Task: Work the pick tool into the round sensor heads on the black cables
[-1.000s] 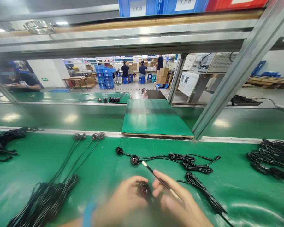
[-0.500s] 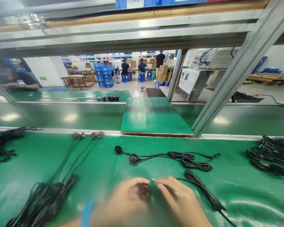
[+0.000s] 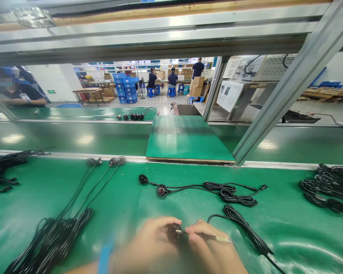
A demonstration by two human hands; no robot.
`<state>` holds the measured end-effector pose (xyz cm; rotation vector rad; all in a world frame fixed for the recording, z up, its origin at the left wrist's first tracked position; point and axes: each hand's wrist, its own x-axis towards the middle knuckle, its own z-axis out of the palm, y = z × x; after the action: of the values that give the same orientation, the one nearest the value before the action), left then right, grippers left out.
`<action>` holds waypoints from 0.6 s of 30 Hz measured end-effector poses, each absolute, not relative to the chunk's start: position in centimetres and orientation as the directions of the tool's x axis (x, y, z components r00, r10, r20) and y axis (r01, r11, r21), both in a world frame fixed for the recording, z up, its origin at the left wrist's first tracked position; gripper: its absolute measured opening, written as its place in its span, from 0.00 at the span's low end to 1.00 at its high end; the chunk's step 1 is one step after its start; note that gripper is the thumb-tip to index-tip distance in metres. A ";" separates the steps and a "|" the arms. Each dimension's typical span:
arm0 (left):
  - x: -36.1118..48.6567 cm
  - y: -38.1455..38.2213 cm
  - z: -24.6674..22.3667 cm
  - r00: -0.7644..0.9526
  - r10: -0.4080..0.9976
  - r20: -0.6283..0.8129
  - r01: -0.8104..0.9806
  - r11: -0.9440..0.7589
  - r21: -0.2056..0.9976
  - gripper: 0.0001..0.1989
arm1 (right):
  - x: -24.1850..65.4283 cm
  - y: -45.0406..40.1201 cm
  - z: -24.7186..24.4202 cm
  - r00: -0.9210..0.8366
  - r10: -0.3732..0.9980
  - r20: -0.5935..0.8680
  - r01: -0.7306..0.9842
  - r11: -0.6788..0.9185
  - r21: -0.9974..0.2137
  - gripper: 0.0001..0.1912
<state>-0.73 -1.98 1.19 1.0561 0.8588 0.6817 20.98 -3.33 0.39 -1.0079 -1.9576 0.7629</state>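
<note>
Workshop floor beyond the board: blue crates [image 3: 127, 89], stacked; three people [image 3: 173, 78] with stools; one more person [image 3: 25, 93], far left of the board.
Landmark: the board [image 3: 188, 139], green, flat, set at the far edge of your bench [image 3: 125, 198], which is also green.
Item, disc [image 3: 172, 233], black: nearer you than the board, in your left hand [image 3: 153, 241], thumb and fingers curled around it; the hand is blurred.
Item, tool [image 3: 224, 239], slim, dark shaft, pale tip: in a narrow pinch of your right hand [image 3: 217, 254], tip at the disc; you cannot tell whether it touches.
Item, wristband [image 3: 104, 259], blue: on your left wrist.
Item, wheel pair [image 3: 161, 191], black, with cables: just your side of the board.
Item, coil [image 3: 247, 230], black: nearer you than the board and to its right.
Item, bundle [image 3: 51, 239], black cables: left of the board, nearer you.
Item, pile [image 3: 327, 188], black: well right of the board.
</note>
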 end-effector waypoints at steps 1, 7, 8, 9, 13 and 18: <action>-0.7 -2.0 1.4 0.507 0.821 -0.263 -0.066 0.342 0.937 0.29 | 20.8 -3.3 0.4 -0.380 0.860 0.340 0.386 0.481 -0.787 0.08; -0.1 -2.3 2.7 0.534 0.812 -0.236 -0.057 0.313 0.948 0.19 | 19.8 -2.3 1.9 -0.455 0.865 0.211 0.414 0.415 -0.810 0.15; -0.1 -2.2 2.7 0.526 0.812 -0.253 -0.075 0.341 0.937 0.20 | 19.8 -2.2 2.2 -0.451 0.868 0.209 0.419 0.413 -0.809 0.16; 0.0 -2.2 2.6 0.515 0.815 -0.265 -0.097 0.363 0.927 0.22 | 19.8 -2.1 2.4 -0.443 0.869 0.223 0.419 0.420 -0.805 0.15; -0.3 -1.7 1.6 0.480 0.833 -0.276 -0.163 0.394 0.904 0.32 | 20.7 -2.7 2.2 -0.325 0.873 0.364 0.353 0.469 -0.810 0.09; -0.6 -1.4 1.5 0.484 0.841 -0.241 -0.226 0.386 0.894 0.34 | 21.2 -3.3 1.4 -0.226 0.889 0.399 0.293 0.453 -0.842 0.08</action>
<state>-0.56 -1.39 1.46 0.9274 0.7921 0.7783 21.22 -3.31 1.37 -1.0156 -1.7540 0.7872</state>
